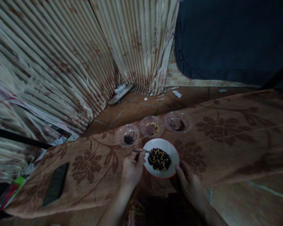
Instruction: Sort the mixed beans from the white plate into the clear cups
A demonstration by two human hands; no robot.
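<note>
A white plate with a red rim carries a heap of mixed dark and yellow beans. My right hand grips its right edge, thumb on the rim and fingers underneath. At the plate's left edge, my left hand is closed on a thin metal utensil, whose tip reaches the beans; its exact kind cannot be made out. Behind the plate stand three clear plastic bowls: the left bowl holds black beans, the middle bowl yellow ones, and the right bowl a dark red portion.
A brown floral cloth covers the long bench. On its left part lies a dark phone. Striped curtains hang beyond, above a tiled floor with white scraps. A dark blue cover fills the upper right.
</note>
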